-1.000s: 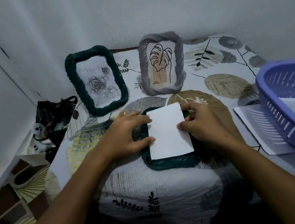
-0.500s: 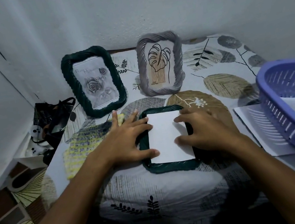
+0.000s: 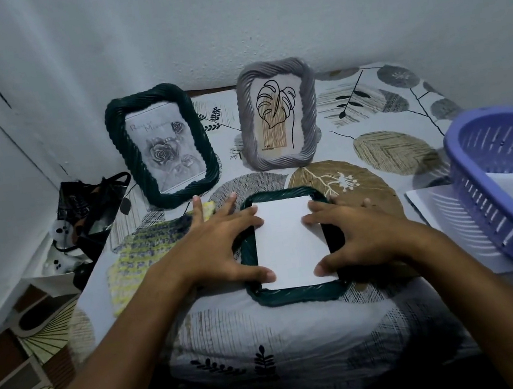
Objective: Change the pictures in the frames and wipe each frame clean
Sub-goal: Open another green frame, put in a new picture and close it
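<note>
Head view first, for the writing: the rose print inside the upright dark green frame (image 3: pixel 161 148) carries faint script along its top, too blurred to read. The grey frame (image 3: pixel 278 115) standing beside it holds a line drawing of a leaf, with a tiny caption at its lower left that is too small to make out.

Nearer the person, a second dark green frame (image 3: pixel 297 295) lies flat on the patterned tablecloth (image 3: pixel 267 331), and a blank white sheet (image 3: pixel 290 242) rests within its border. The left hand (image 3: pixel 220 249) lies spread on the frame's left side, thumb and forefinger tips touching the sheet's left edge. The right hand (image 3: pixel 357 232) mirrors it on the right side, fingers splayed and pressing the sheet's right edge; neither hand curls around anything.

A yellow and grey knitted cloth (image 3: pixel 145 256) lies under the left hand. At the right stands a purple basket (image 3: pixel 508 192) with papers in it, resting on another sheet.
</note>
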{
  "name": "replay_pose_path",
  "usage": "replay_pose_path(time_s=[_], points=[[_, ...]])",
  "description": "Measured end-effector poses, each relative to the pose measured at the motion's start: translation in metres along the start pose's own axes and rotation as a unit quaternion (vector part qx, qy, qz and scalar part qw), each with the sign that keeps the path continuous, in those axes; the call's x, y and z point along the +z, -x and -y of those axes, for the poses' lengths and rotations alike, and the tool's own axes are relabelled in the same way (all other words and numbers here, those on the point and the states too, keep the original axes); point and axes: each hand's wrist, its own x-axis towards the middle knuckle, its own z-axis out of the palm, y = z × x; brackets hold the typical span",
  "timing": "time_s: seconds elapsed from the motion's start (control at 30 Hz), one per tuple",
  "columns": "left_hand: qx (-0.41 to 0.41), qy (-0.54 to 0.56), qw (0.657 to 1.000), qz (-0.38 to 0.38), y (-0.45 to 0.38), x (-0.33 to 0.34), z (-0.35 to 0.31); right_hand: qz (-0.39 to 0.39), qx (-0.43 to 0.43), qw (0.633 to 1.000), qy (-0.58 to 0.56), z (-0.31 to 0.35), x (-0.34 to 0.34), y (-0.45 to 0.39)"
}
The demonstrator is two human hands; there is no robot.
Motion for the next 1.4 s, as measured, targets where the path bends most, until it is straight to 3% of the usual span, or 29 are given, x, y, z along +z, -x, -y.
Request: replay_pose_path(time_s=[0.37, 0.5, 1.4], points=[[-0.057, 0.07, 0.995, 0.03, 0.001, -0.006, -0.008, -0.018, -0.011, 1.0, -0.004, -0.007, -0.001, -0.004], [-0.017, 0.038, 0.999, 0.031, -0.004, -0.005, -0.002, -0.012, -0.025, 1.0, -0.006, -0.011, -0.001, -0.007], [-0.011, 0.029, 0.999, 0.026, -0.011, -0.005, 0.005, 0.042, -0.031, 0.998, -0.015, -0.018, -0.006, -0.016]])
